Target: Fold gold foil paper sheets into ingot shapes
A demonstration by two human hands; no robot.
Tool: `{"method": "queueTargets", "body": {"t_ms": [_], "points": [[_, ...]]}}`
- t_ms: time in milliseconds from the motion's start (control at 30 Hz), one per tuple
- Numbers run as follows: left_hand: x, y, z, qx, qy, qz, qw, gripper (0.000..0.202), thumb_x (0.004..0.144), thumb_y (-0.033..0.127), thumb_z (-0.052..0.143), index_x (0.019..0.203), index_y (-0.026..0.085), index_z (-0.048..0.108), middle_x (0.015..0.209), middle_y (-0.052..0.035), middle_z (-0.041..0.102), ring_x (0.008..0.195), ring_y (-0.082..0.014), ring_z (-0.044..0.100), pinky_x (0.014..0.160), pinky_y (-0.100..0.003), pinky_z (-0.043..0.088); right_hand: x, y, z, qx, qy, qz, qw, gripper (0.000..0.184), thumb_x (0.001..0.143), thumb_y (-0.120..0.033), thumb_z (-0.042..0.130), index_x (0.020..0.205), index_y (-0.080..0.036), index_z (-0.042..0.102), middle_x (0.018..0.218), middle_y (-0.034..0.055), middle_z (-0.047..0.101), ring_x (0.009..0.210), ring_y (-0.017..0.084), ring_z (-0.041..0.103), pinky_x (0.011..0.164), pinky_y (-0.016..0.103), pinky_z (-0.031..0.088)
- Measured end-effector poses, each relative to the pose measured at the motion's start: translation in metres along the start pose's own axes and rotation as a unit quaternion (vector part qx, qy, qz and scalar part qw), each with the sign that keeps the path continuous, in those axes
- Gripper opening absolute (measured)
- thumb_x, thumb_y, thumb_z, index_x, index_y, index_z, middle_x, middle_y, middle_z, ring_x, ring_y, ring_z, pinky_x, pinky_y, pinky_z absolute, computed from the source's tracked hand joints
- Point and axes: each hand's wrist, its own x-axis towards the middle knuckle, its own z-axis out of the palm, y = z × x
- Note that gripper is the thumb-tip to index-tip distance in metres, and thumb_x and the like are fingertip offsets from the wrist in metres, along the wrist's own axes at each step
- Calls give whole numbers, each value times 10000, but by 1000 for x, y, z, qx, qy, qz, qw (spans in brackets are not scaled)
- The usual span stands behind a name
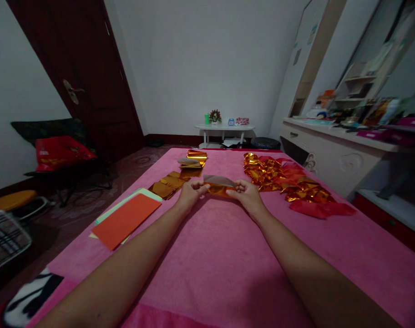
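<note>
A small rectangle of gold foil paper (220,189) is held up at its two ends, just over the pink cloth. Its upper part shows a dull grey side, and its lower part is shiny gold. My left hand (194,190) pinches the left end between thumb and fingers. At the right end, my right hand (244,193) has the same kind of pinch. Left of my left hand lie flat gold foil sheets (169,184). Beyond them is a stack of foil pieces (189,163) beside a gold foil roll (198,157).
Crumpled gold and red foil (279,175) spreads over the right of the pink cloth (214,255). Orange and pale coloured paper sheets (127,219) lie at the left edge. A small white table (224,127) stands beyond, and a cluttered dresser (333,136) is on the right.
</note>
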Motion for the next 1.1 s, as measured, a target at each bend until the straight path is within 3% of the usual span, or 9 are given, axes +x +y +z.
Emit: {"method": "queueTargets", "body": {"t_ms": [100,267,367,467,600,700,833,1000,1100], "points": [[-4,5,4,-2,-13,3,1000,331,591,390,779,754,114,696,666,-22,668,525,-79,534,506,-191,409,-3,0,3,13,-34,8,999,391,534,-351,785,833,-153,631,784,23,671,690,166,596,657,285,456],[-10,11,14,25,-66,30,997,413,573,332,796,913,111,716,794,-67,718,641,-139,617,611,-247,487,-5,4,5,-26,-39,9,999,327,548,-366,779,731,-136,637,665,-7,624,594,130,529,577,256,407],[-13,12,19,28,-89,35,995,400,581,314,787,914,102,725,859,-95,728,748,-190,651,714,-296,510,-5,4,6,-31,-39,16,999,324,518,-363,797,672,-136,624,610,-25,591,554,110,497,549,242,383],[-13,12,20,34,-64,35,997,355,605,310,763,891,103,729,851,-93,729,748,-200,654,705,-299,507,-4,4,4,-20,-39,28,999,290,527,-351,782,647,-136,628,602,-24,596,551,107,503,564,242,392],[-11,10,18,49,-10,30,998,273,653,353,713,737,93,711,681,-66,699,567,-142,598,557,-240,449,1,6,-1,-46,-26,33,998,250,596,-371,714,658,-136,654,589,-21,593,547,116,506,558,245,385],[-8,6,18,34,-11,4,999,350,708,431,642,600,98,646,555,-61,642,471,-121,542,486,-225,391,4,7,-4,-69,-22,35,997,288,614,-425,679,644,-141,644,567,-15,581,536,128,504,528,245,372],[-4,-1,15,21,-4,-22,1000,403,762,483,556,592,121,598,531,-45,612,453,-122,521,463,-226,359,3,5,-6,-109,-42,35,993,313,634,-447,645,544,-155,584,489,-22,538,468,109,461,476,227,329],[4,-8,0,96,32,23,995,428,787,521,510,589,144,545,507,9,530,451,-97,441,450,-214,288,1,2,-10,-209,-106,50,971,276,705,-329,562,508,-142,615,440,7,554,405,93,452,440,220,320],[11,-12,-10,126,68,40,989,436,802,520,487,568,152,501,481,20,481,440,-88,395,449,-211,254,0,2,-12,-229,-107,70,965,259,706,-283,531,518,-136,631,419,8,541,382,89,451,411,211,305]]}}
